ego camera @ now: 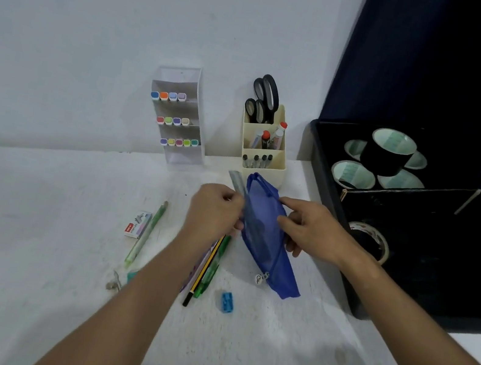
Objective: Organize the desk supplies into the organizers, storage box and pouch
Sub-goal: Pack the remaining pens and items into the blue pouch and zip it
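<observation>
So the blue mesh zip pouch (265,235) is up off the white desk (29,241), held between both hands, far end tipped toward the wall, which looks like it's to keep the mouth open for loading. The right hand (314,230) is curled round the pouch's right edge, thumb and forefinger pinching the fabric near the zip line, I'd guess to hold the opening wide. The left hand (216,210) has its fingers bunched together pinching a clear ruler (236,181) right at the pouch's left edge; looks like it's being slid in lengthwise, but I can't tell how much is actually inside. Still on the desk waiting: a yellow-and-black pencil (202,272) and green pen (212,269) lying side by side under the left forearm, a pale green pen (144,236) beside a staples box (137,224), and a blue sharpener (227,301) near the pouch's lower end. Back by the wall the tiered marker rack (179,120) is loaded with colour-capped markers, and the cream pen holder (265,151) has scissors (265,98) handles-up for easy grabbing. The dark storage box (356,299) on the right sits lid-open with tape rolls (389,152) stacked inside.
</observation>
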`<control>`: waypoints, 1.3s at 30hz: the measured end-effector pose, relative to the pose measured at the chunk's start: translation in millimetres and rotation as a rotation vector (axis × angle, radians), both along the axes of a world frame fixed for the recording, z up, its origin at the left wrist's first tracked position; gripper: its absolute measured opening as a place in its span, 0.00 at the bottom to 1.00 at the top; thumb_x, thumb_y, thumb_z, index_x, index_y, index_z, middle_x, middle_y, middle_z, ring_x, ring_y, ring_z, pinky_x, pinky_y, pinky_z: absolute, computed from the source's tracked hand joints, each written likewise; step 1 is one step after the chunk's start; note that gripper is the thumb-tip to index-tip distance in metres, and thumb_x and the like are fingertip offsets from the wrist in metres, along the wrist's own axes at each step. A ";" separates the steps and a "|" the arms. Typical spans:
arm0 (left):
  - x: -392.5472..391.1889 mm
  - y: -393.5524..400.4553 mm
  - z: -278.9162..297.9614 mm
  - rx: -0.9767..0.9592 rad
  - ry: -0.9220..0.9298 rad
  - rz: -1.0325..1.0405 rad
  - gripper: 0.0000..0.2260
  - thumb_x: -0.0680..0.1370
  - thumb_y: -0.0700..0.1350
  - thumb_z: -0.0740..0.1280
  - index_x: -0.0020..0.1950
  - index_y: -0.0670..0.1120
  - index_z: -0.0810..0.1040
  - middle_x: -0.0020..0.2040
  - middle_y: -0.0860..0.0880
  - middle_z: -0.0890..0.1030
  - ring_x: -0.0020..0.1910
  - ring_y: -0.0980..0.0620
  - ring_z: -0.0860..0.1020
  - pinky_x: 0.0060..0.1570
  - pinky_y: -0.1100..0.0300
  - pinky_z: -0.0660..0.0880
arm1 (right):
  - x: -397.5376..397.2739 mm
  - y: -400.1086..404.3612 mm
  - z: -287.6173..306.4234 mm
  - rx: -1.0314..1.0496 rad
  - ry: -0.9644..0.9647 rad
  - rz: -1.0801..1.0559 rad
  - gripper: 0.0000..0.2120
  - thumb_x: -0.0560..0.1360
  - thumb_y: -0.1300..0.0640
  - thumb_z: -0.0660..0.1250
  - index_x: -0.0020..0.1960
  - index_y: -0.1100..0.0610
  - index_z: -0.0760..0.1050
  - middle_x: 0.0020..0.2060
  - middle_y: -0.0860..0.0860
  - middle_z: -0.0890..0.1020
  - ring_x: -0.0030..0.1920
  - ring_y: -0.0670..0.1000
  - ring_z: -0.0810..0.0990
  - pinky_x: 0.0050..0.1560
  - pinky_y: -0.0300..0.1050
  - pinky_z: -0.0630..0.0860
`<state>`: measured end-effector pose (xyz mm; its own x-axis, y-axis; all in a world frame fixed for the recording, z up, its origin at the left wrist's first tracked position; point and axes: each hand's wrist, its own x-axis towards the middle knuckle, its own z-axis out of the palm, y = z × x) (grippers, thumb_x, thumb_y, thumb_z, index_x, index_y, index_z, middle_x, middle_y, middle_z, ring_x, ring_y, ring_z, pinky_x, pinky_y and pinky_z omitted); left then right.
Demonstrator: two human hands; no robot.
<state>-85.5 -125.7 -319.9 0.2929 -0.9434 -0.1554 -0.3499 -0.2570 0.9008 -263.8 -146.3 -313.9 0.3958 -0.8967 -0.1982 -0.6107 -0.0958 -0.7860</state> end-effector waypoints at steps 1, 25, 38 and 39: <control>-7.3 -1.1 -6.0 0.039 -0.044 -0.051 0.11 0.76 0.39 0.62 0.39 0.38 0.81 0.30 0.44 0.81 0.25 0.50 0.79 0.27 0.60 0.76 | -0.7 0.4 0.0 -0.010 0.006 -0.001 0.23 0.80 0.59 0.59 0.74 0.54 0.62 0.33 0.53 0.82 0.27 0.43 0.79 0.31 0.37 0.77; 70.5 48.6 -22.5 0.357 -0.673 -0.195 0.25 0.73 0.57 0.70 0.68 0.53 0.72 0.67 0.46 0.71 0.62 0.48 0.74 0.58 0.56 0.73 | -0.7 -2.7 -10.6 -0.031 0.078 -0.048 0.22 0.80 0.55 0.60 0.73 0.50 0.64 0.38 0.55 0.83 0.35 0.52 0.83 0.33 0.39 0.81; 73.2 46.9 -17.3 0.190 -0.528 -0.050 0.16 0.76 0.46 0.68 0.63 0.45 0.78 0.55 0.47 0.82 0.50 0.51 0.78 0.51 0.64 0.70 | -3.5 1.7 -3.4 0.048 0.032 -0.113 0.18 0.81 0.53 0.56 0.70 0.51 0.69 0.47 0.50 0.82 0.41 0.52 0.84 0.43 0.52 0.83; 71.1 45.6 -12.5 0.139 -0.475 -0.023 0.13 0.76 0.45 0.68 0.59 0.45 0.80 0.54 0.48 0.82 0.50 0.52 0.79 0.52 0.63 0.71 | -3.6 1.9 -2.5 0.051 0.019 -0.115 0.17 0.81 0.54 0.56 0.69 0.50 0.70 0.47 0.51 0.82 0.41 0.52 0.84 0.42 0.52 0.83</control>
